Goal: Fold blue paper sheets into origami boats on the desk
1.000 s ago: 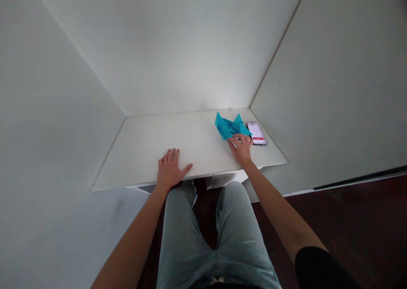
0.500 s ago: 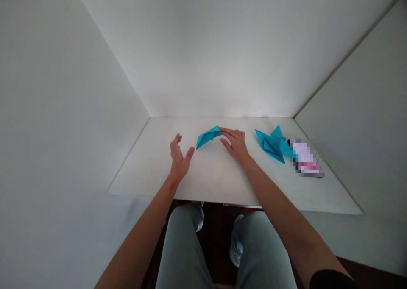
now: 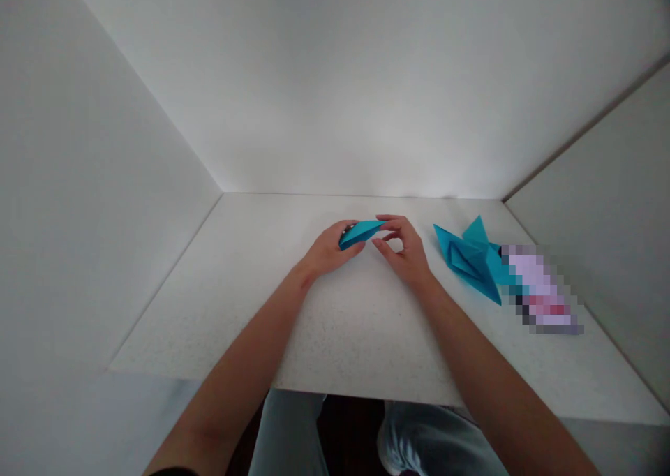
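A folded blue paper piece (image 3: 360,231) is held just above the middle of the white table (image 3: 220,308). My left hand (image 3: 327,250) grips its left end with closed fingers. My right hand (image 3: 404,250) pinches its right tip between thumb and fingers. To the right lie more folded blue paper pieces (image 3: 471,258) in a small pile on the table, apart from both hands.
A blurred-out flat object (image 3: 541,296) lies right of the blue pile, near the right wall. White walls close in the table at the left, back and right. My legs show below the table's front edge.
My right hand carried one blue piece from the pile at the right to the table's middle. My left hand lifted off the table and closed on the piece. The camera moved closer.
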{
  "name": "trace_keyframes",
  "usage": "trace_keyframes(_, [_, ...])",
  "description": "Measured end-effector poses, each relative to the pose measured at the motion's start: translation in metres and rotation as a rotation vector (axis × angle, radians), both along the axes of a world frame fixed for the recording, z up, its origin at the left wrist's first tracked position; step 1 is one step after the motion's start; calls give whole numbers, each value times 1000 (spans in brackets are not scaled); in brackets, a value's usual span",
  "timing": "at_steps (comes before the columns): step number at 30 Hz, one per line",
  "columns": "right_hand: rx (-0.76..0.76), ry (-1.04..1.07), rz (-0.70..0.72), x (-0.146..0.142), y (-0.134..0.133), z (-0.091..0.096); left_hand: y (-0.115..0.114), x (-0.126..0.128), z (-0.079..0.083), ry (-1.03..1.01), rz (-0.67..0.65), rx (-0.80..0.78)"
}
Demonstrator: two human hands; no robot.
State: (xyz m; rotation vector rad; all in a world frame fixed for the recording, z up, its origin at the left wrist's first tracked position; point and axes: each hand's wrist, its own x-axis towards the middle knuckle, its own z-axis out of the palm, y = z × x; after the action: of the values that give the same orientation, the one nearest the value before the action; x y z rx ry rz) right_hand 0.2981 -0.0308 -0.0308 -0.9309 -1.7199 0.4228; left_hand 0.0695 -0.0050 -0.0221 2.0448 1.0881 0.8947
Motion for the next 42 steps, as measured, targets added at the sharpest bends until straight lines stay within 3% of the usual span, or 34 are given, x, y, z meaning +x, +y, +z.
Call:
trace_keyframes(4, [-41,32,-24,1,0,-5,-9,4,1,112,63,155])
trace_keyframes(11, [26,-171,3,4,0,5,-15,8,9,213,139,318])
trace_keyframes(19, [30,-234,153,5,2,5,-13,2,12,204,69,269])
trace_keyframes(25, [-48,-163,46,9,7,1,-8,-4,16,155,67,269])
trace_keyframes(28, [-105,-26,-34,12,13,-7,-5,-6,16,50,123,196])
trace_keyframes(32, [-215,124,12,14,19,-16,-3,0,10,-95,202,-17])
trace_keyframes(35, [-256,151,58,12,20,-18,-3,6,5,-141,219,-171])
trace_keyframes(39, [-299,174,118,9,19,-17,-3,11,2,-199,222,-264])
trace_keyframes(42, [-245,193,57,6,18,-14,-4,14,3,-226,212,-330])
